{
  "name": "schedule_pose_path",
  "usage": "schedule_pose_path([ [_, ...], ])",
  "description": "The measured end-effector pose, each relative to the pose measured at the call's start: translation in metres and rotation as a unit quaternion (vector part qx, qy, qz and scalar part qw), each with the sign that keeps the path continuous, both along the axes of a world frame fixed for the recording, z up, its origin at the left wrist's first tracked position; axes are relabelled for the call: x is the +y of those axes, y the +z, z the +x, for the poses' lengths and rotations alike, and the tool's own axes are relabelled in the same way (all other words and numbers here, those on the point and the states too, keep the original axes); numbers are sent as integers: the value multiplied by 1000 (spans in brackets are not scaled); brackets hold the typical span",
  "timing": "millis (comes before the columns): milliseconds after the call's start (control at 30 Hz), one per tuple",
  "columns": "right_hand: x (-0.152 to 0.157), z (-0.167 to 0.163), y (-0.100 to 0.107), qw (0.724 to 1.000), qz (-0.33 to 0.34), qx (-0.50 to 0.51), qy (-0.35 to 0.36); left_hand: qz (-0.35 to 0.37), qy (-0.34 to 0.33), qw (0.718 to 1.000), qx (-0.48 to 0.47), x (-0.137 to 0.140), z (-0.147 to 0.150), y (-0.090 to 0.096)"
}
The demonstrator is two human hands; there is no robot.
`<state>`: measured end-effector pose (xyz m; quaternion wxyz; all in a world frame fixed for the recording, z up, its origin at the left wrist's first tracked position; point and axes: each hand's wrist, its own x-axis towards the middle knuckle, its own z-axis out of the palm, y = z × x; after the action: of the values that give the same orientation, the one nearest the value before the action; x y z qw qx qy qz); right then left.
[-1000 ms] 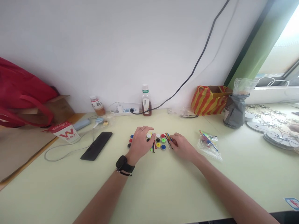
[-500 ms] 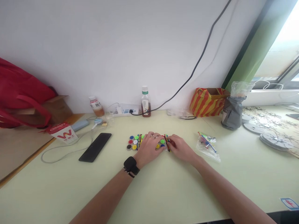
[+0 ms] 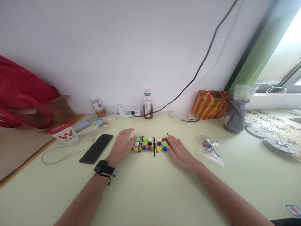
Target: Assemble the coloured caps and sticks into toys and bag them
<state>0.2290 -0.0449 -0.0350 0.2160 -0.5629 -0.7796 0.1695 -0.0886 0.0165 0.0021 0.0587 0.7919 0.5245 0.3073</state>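
Note:
Several small round pots with coloured lids point(image 3: 145, 143) stand in rows at the middle of the table, in white, green, yellow, red, blue and black. Thin coloured sticks point(image 3: 154, 146) lie in bundles between the groups of pots. My left hand point(image 3: 122, 144) rests flat against the left end of the row, fingers stretched out, partly covering the leftmost pots. At the right end my right hand point(image 3: 177, 149) lies with fingers extended beside another bundle of sticks point(image 3: 167, 140), which it partly hides. Neither hand grips anything that I can see.
A clear plastic bag point(image 3: 210, 149) with coloured pieces lies to the right. On the left are a black phone-like slab point(image 3: 96, 148) and a red-and-white box point(image 3: 63, 134). A bottle point(image 3: 147, 105) and a power strip point(image 3: 128, 112) stand by the wall.
My left hand has moved left from over the pots to their left end, uncovering the middle ones. My right hand has loosened from the sticks and flattened beside the right end.

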Motion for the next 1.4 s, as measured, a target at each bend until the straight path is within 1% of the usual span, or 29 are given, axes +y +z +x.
schedule_pose_path([
  [100,-5,-8,-1,999,-23,-32,3,-51,16,998,-29,5,-9,-13],
  [267,-5,-18,0,999,-27,-42,1,-85,6,996,-30,9,-5,-23],
  [400,-5,-25,0,999,-24,-48,0,-92,-16,996,5,9,-6,-26],
  [567,-5,-30,1,999,-18,-43,-2,-83,-23,996,24,11,-9,-34],
  [700,-5,-27,2,999,-33,-11,-12,-86,-26,995,37,9,-9,-33],
  [800,-3,-17,4,998,-12,51,-31,-68,-25,997,31,4,-5,-23],
  [867,0,-7,10,991,35,110,-72,-37,-29,999,26,-1,1,-13],
  [933,3,5,20,972,100,168,-129,5,-37,999,21,-8,11,-1],
  [1000,4,20,35,957,166,175,-162,35,-55,998,24,-16,24,10],
  [1067,5,40,48,951,216,135,-174,26,-96,994,52,-23,39,20],
  [1133,5,68,56,953,233,41,-189,-2,-134,988,71,-28,54,27],
  [1167,5,86,57,949,234,-5,-212,-15,-145,986,76,-30,61,29],
  [1233,7,124,53,935,202,-73,-281,-30,-165,982,89,-30,75,30],
  [1267,8,144,49,935,166,-99,-298,-39,-178,978,100,-28,82,30],
  [1300,10,162,43,939,122,-117,-299,-51,-192,974,111,-25,89,29],
  [1333,13,177,38,950,77,-122,-277,-60,-203,970,122,-22,96,28],
  [1400,18,198,28,971,3,-97,-220,-66,-208,966,141,-14,111,24],
])
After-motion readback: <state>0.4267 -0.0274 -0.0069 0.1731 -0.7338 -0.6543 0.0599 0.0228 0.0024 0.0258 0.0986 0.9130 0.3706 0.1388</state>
